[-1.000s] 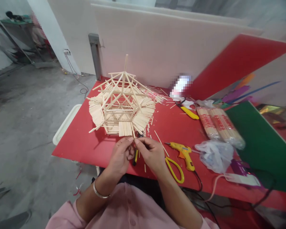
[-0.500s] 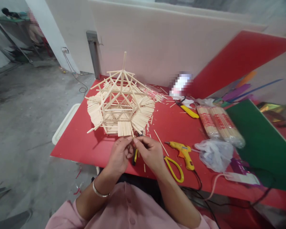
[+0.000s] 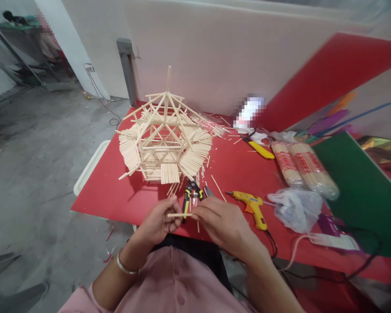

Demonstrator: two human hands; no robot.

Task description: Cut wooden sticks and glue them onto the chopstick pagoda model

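Between my hands is a short wooden stick (image 3: pixel 179 214), lying level. Its right end is pinched by my right hand (image 3: pixel 215 217), whose fingers also touch a tool with pointed metal jaws (image 3: pixel 208 191). My left hand (image 3: pixel 161 221) is at the stick's left end with fingers curled; whether it grips the stick is unclear. Beyond them stands a pavilion-like frame of sticks (image 3: pixel 164 143) with a peaked top and fanned rows of sticks round its base. Black and yellow pliers (image 3: pixel 187 200) lie open between the hands and the frame.
On the red table (image 3: pixel 117 202), a yellow glue gun (image 3: pixel 252 206) lies right of my hands. Farther right are a plastic bag (image 3: pixel 295 208), wrapped stick bundles (image 3: pixel 309 167) and a green board (image 3: pixel 361 195). Yellow-handled cutters (image 3: pixel 260 149), loose sticks and a bright, blurred screen are behind.
Both hands have drawn back from the frame toward my body. The stick now lies level, and my right hand has moved over the yellow-handled tool, exposing the black and yellow pliers.
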